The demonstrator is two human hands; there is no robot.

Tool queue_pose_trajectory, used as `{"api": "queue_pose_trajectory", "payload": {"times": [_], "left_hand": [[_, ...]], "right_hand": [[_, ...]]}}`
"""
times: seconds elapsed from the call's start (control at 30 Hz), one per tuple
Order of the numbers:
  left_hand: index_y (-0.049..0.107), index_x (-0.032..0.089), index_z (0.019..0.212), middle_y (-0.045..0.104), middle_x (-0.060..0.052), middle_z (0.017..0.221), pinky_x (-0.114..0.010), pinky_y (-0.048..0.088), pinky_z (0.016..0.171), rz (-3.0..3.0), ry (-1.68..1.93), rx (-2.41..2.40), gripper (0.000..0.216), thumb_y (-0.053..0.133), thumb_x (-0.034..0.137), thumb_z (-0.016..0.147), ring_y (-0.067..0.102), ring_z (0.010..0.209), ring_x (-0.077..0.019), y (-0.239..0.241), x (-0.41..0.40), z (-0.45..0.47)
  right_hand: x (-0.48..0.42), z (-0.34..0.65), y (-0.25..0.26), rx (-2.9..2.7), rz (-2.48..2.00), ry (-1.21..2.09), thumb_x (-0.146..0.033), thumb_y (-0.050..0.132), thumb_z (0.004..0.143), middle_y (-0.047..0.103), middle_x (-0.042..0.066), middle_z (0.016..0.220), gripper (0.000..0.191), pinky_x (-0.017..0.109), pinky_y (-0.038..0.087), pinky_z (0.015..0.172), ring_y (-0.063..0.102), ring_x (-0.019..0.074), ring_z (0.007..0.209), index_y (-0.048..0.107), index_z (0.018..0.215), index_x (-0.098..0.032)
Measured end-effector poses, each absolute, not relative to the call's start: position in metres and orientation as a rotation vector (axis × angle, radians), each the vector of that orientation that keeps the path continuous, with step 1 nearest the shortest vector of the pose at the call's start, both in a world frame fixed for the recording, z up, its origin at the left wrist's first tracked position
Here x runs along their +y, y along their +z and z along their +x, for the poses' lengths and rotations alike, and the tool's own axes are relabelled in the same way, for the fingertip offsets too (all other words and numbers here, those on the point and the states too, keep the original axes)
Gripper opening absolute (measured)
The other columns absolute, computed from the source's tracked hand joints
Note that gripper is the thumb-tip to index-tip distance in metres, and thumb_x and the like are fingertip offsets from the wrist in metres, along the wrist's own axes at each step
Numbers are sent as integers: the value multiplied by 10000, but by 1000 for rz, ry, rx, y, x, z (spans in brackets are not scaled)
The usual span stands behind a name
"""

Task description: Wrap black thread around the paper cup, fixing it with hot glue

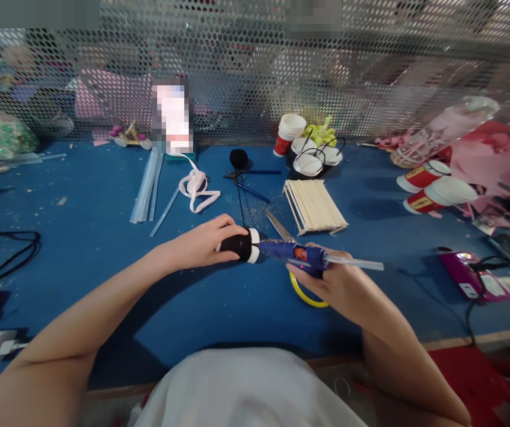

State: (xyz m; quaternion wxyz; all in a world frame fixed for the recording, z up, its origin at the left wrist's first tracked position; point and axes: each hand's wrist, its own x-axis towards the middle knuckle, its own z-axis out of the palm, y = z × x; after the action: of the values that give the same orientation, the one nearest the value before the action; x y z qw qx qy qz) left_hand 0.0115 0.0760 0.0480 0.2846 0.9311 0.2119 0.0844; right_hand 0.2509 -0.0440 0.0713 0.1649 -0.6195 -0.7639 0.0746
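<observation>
Blue worktable [193, 314], perforated metal screen [237, 89] in bkgd; gluing apparently mid-step.
Black-wrapped cup [238, 244] held sideways mid-table, L hand [206, 240] curled round it; glue gun [281, 251] gripped in R hand [339, 284], nozzle [264, 248] at white rim [254, 254]. 3 similar handled cups [307, 166] seemingly finished at back; red paper cups [437, 196] on R left unwrapped.

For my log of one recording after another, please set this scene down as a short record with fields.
Surface: blue table
Left hand: fingers around a black cup with a white rim
Right hand: gripping a blue glue gun, clear stick at its back
Nozzle: at the rim; contact cannot be told
Near right hand: yellow-handled scissors, partly hidden
Beyond hands: white ribbon, black ball, blue-handled pliers, pale sticks
</observation>
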Motion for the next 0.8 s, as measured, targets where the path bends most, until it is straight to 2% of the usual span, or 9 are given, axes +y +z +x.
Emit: {"api": "queue_pose_trajectory", "payload": {"times": [0.2, 0.33, 0.4, 0.63, 0.8], "left_hand": [[439, 208, 1209, 451, -82, 1108, -315, 430, 844, 2475, 189, 603, 407, 535, 312, 828, 503, 953, -187, 50, 76, 12], [434, 204, 1217, 454, -88, 1105, -314, 430, 843, 2477, 207, 578, 411, 536, 292, 828, 501, 957, -188, 49, 76, 12], [432, 201, 1220, 456, -94, 1104, -320, 428, 851, 2486, 229, 557, 416, 538, 281, 827, 499, 967, -193, 48, 76, 12], [438, 212, 1213, 457, -84, 1104, -325, 431, 853, 2470, 221, 584, 409, 537, 303, 827, 507, 957, -189, 47, 77, 12], [441, 213, 1212, 464, -85, 1101, -331, 425, 865, 2452, 256, 575, 413, 543, 304, 822, 505, 976, -195, 48, 77, 11]], "right_hand": [[-49, 249, 79, -2242, -1777, 309, -308, 442, 826, 630, 64, 688, 214, 345, 481, 603, 611, 215, 642, 620, 818, -189], [-45, 250, 75, -2220, -1769, 237, -327, 462, 816, 652, 103, 790, 240, 362, 490, 660, 621, 248, 753, 618, 899, -165], [-43, 251, 72, -2185, -1785, 239, -330, 470, 811, 662, 108, 818, 248, 344, 495, 638, 627, 240, 736, 616, 916, -160], [-46, 253, 72, -2185, -1814, 275, -384, 488, 806, 668, 86, 795, 252, 322, 492, 627, 626, 231, 735, 621, 868, -178], [-45, 254, 78, -2145, -1788, 401, -364, 486, 805, 643, 53, 695, 217, 293, 474, 568, 602, 195, 637, 614, 790, -189]]}}
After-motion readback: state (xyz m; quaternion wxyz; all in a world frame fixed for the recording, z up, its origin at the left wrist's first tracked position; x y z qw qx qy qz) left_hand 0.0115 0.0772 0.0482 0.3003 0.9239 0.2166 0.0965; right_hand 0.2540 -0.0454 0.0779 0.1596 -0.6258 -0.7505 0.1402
